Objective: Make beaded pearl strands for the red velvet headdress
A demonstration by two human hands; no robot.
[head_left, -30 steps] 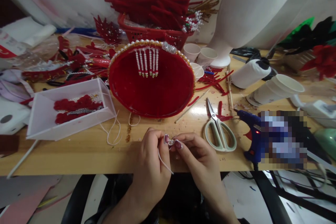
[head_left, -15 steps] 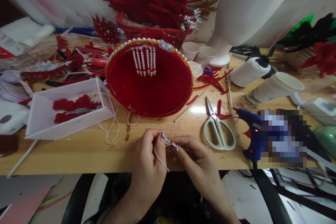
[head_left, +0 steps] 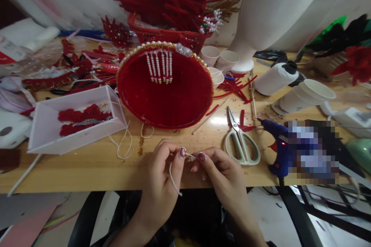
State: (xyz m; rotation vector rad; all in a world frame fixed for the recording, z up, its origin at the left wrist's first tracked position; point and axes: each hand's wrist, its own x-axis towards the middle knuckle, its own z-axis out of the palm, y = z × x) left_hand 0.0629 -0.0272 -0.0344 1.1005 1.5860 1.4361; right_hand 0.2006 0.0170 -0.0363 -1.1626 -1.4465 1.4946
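Observation:
My left hand [head_left: 166,175] pinches a thin white cord [head_left: 174,183] between thumb and fingers, and a loose end hangs below the thumb. Close by on the right, my right hand [head_left: 222,175] pinches the same cord, with a short taut stretch between the two thumbs. Something small and pale shows under that stretch by the right fingers; I cannot make out what it is. Just beyond my hands stands a red velvet oval piece [head_left: 165,104], edged with pearls and gold trim, with several short bead strands on its face. Scissors [head_left: 242,142] lie to the right of my right hand.
At the left is a white box [head_left: 43,135] holding red pieces. A blue glue gun [head_left: 278,142] with a lit red light lies right of the scissors. Behind are paper cups [head_left: 210,54], a white thread cone [head_left: 274,79], a red basket [head_left: 145,34] and a white stand [head_left: 261,19].
My hands have drawn slightly apart, and the cord, bunched at the fingertips before, is now stretched between the thumbs. The things on the table have not moved.

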